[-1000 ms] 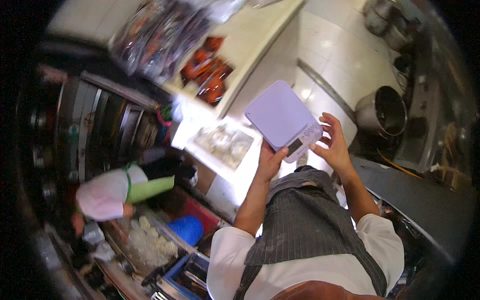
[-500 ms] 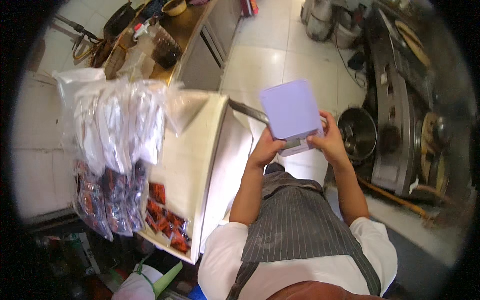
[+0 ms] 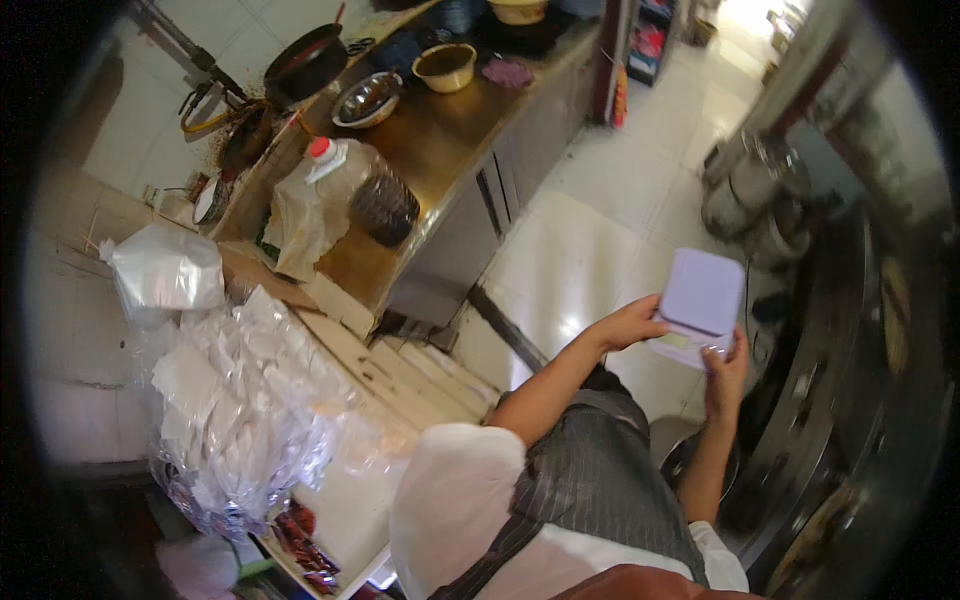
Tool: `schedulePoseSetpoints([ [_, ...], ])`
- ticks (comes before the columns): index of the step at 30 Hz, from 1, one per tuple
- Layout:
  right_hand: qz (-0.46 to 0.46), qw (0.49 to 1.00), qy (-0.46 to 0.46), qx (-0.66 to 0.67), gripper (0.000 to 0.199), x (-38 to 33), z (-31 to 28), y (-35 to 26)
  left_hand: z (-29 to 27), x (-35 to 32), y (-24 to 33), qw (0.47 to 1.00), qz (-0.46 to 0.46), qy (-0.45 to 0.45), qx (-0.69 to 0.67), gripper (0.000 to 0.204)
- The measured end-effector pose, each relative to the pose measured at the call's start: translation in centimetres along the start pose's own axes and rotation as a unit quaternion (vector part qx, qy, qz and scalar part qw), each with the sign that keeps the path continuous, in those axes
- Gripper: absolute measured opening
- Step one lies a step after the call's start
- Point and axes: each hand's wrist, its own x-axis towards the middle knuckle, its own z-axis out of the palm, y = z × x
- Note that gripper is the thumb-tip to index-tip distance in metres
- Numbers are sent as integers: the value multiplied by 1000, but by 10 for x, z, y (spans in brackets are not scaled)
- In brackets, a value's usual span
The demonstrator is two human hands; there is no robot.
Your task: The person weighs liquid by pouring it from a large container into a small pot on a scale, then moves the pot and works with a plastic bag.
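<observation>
A flat lilac kitchen scale (image 3: 703,290) with a small display on its near edge is held out in front of me. My left hand (image 3: 628,326) grips its left side, thumb on top close to the display. My right hand (image 3: 728,372) is closed round the near right corner, with the thumb on the front panel. The fingers beneath the scale are hidden. Nothing lies on its square platform.
On the left, plastic bags of white packets (image 3: 235,390) lie on a light table beside red sachets (image 3: 300,535). Beyond it, a counter (image 3: 440,160) bears a large jug (image 3: 365,190) and bowls. A dark stove unit (image 3: 820,380) runs along the right.
My view has swung left, showing more of the counter. The scale and both hands now appear farther right and lower in the picture. Both hands still hold the scale.
</observation>
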Motion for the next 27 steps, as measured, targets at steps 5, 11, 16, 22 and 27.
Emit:
schedulePoseSetpoints([
  [5,74,976,-202,-19,55,175,111,0,-129,19,63,969,39,243,34,48],
  [11,42,921,-361,-142,35,332,245,18,-303,7,104,844,115,524,-23,45],
  [16,-10,891,-387,-239,30,426,318,51,-435,20,134,739,109,665,13,40],
  [22,139,863,-435,-213,31,503,365,71,-521,44,150,693,74,714,72,38],
  [27,63,810,-506,-291,27,577,441,111,-530,66,168,491,-59,830,258,36],
])
